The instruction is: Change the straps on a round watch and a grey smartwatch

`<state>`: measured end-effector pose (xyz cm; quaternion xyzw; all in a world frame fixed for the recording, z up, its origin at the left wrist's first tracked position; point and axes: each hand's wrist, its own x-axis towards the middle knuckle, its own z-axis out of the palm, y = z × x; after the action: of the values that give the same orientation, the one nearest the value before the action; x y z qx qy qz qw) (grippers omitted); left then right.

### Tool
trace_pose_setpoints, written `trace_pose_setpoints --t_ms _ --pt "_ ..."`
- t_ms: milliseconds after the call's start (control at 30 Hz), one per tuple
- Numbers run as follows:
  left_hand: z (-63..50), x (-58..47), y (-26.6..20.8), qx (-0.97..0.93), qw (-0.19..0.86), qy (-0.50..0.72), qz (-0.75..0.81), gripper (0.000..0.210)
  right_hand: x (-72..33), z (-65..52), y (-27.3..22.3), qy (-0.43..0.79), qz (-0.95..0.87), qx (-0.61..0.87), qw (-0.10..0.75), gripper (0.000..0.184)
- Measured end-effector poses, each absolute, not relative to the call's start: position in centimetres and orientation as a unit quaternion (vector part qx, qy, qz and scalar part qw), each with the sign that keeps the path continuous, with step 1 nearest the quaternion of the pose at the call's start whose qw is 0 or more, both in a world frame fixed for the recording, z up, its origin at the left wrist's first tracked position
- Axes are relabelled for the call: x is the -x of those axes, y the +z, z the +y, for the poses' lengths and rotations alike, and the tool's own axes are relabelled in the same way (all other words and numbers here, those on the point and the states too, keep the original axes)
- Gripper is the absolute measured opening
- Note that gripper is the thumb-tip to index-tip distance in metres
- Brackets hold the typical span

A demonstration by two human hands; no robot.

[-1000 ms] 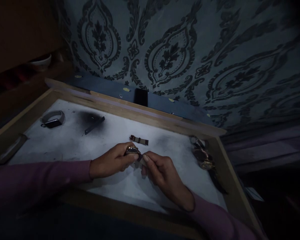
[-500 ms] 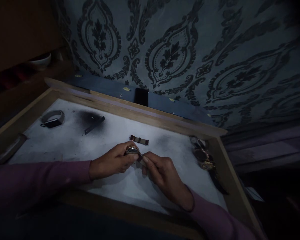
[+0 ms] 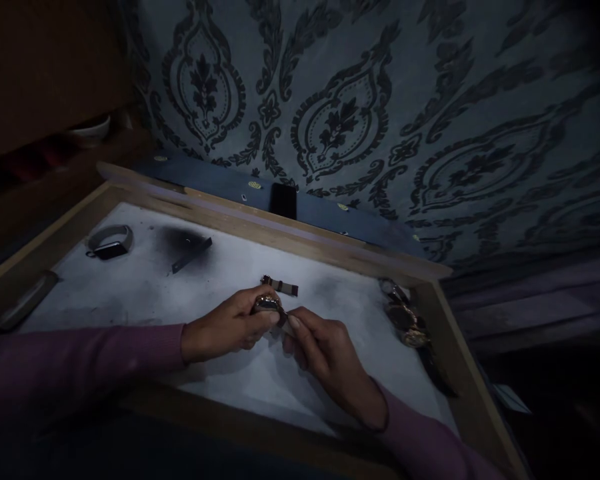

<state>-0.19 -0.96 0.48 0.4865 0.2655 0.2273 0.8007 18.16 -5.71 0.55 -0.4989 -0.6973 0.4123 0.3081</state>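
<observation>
My left hand (image 3: 230,323) is closed around a round metal-cased watch (image 3: 267,305), held above the white bottom of the wooden tray. From the case's right side a short watch strap (image 3: 283,320) sticks out, and my right hand (image 3: 325,350) pinches it between thumb and fingers. Whether the strap is joined to the case I cannot tell, since my fingertips cover that spot. Just beyond my hands lies a loose strap piece (image 3: 283,287), reddish-brown with a light underside and a buckle end.
Several watches (image 3: 407,323) lie along the tray's right side. A square-faced watch (image 3: 111,248) rests at the far left, near a dark flat strip (image 3: 193,255). Wooden walls (image 3: 280,223) enclose the tray. Behind it, a black phone (image 3: 283,201) stands near the patterned wall.
The view has shifted slightly, so most things sit a little lower. Both hands keep their grip on the watch and strap, with only a small shift of the right fingers.
</observation>
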Motion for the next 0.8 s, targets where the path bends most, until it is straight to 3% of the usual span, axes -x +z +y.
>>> trace_pose_setpoints --t_ms 800 --pt "-1.04 0.28 0.32 -0.491 0.796 0.237 0.264 0.018 -18.07 -5.58 1.12 0.421 -0.685 0.503 0.318 0.035"
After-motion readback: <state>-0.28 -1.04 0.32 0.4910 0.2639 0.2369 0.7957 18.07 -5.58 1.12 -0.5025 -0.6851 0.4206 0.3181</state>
